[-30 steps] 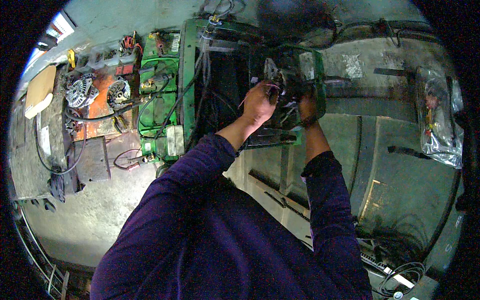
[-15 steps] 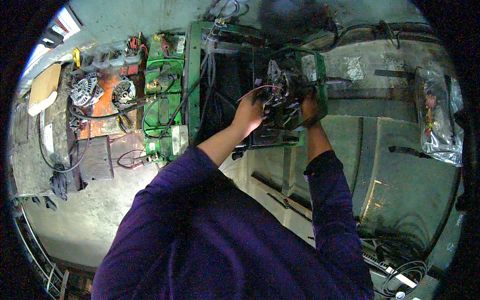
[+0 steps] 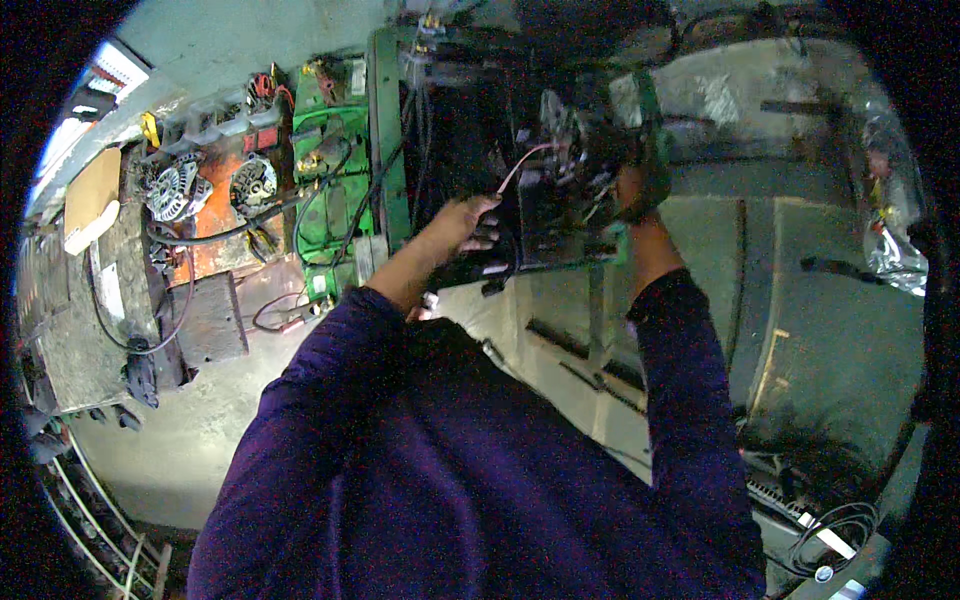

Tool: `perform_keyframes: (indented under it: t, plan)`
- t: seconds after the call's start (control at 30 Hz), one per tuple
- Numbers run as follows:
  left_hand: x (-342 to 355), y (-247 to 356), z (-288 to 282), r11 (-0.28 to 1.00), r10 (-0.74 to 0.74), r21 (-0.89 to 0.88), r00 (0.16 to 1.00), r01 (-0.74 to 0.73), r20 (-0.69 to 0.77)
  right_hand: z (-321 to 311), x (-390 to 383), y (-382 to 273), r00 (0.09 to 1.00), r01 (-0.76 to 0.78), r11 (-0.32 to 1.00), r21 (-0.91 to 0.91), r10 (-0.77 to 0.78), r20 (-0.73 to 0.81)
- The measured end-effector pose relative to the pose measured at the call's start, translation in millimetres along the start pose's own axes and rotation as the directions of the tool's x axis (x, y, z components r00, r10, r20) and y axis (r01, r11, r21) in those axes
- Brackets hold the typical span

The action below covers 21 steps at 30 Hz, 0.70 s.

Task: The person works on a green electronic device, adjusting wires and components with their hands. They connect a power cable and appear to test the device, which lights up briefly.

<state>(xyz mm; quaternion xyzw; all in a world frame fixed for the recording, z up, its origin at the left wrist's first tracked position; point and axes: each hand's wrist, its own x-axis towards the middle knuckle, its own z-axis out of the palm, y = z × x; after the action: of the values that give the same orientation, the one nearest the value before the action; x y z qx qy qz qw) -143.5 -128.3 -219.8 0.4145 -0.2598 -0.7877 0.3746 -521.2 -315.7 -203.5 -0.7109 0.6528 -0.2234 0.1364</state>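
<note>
Pink wire [image 3: 520, 164] arched inside right half of green-framed cabinet [image 3: 387, 130]; near end pinched by left hand [image 3: 464, 226], far end lost among metal parts [image 3: 578, 158]. Right hand [image 3: 637, 188] at cabinet's right end, shadowed; grip cannot be told. Wire could be torn loose by overpulling; insulation could be scraped by hard edges inside cabinet.

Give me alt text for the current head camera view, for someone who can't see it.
A person's left hand pinches a thin pink wire leading into a dark, green-framed machine; the right hand, blurred, is at the machine's right side. To the left are green batteries and, on an orange board, two round alternator parts.
</note>
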Motion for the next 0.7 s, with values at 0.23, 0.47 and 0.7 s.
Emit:
perform_keyframes:
  t: [0.23, 0.47, 0.7]
  plan:
    - [-40.4, 5.9, -36.4, 0.992, -0.099, -0.076, 0.995, 0.098, -0.013, -0.6, -9.6, -14.4, 0.999, -0.035, 0.991, 0.126, 0.039, -0.03]
    - [-89.4, 35.2, -41.3, 0.709, 0.33, 0.688, 0.935, -0.156, -0.128, 3.5, -19.0, -35.4, 0.991, -0.073, 0.96, 0.269, 0.099, -0.085]
    - [-99.4, 13.6, -20.2, -0.116, 0.428, 0.93, 0.828, -0.348, 0.363, -23.0, -61.0, -57.2, 0.878, -0.203, 0.754, 0.625, 0.423, -0.225]
